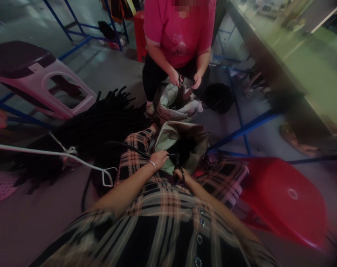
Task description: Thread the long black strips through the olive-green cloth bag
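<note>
My left hand (pixel 159 160), with a bracelet at the wrist, is closed around a long black tube (pixel 135 148) that runs in from the left. The tube's end sticks out past my fingers over an open beige sack (pixel 171 134) with dark contents. Just to the right, my right hand (pixel 182 175) grips black-handled scissors (pixel 178 174). Their blades point up toward the tube's end; whether they touch it I cannot tell. A large bundle of black tubes (pixel 101 120) lies on the floor at the left.
Opposite sits a person in a pink shirt (pixel 181 33), both hands over a whitish sack (pixel 171 111). A red stool (pixel 285 200) stands at right, a pink-and-dark stool (pixel 71 92) at left. A white rod (pixel 46 150) crosses the left side. Blue table legs (pixel 246 128) flank the right.
</note>
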`<control>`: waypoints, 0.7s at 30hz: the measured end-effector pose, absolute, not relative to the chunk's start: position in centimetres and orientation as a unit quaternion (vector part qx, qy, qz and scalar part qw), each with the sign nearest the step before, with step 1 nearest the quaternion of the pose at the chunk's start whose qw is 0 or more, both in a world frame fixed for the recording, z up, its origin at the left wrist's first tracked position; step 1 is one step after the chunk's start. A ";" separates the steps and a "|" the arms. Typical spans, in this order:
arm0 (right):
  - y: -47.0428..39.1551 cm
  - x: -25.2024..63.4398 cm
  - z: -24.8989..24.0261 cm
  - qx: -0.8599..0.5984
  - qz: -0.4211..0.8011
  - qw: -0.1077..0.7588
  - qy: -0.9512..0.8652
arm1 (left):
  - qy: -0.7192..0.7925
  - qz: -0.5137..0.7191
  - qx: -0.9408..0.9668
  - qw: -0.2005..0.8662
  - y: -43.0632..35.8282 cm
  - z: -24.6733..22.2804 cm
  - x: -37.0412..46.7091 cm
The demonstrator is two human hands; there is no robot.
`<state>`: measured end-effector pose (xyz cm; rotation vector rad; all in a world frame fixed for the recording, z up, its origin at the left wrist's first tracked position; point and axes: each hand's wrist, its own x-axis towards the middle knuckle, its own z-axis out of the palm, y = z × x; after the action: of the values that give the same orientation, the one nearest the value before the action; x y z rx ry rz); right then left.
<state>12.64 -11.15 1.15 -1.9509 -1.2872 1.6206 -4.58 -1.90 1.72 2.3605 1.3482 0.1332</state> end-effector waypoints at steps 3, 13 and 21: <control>-11.0 12.7 0.7 -0.663 0.595 0.156 -0.428 | 0.469 0.040 0.858 0.207 -2.2 1.9 -4.4; -10.9 13.0 -0.8 -0.671 0.558 0.153 -0.464 | 0.454 0.043 0.864 0.213 -2.2 1.6 -4.5; -11.1 13.3 -0.8 -0.709 0.511 0.125 -0.470 | 0.441 0.037 0.874 0.201 -2.1 1.5 -4.6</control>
<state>13.26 -11.14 -0.76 -2.0648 -1.3682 1.4900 -4.57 -2.08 1.48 2.4406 1.2329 0.1040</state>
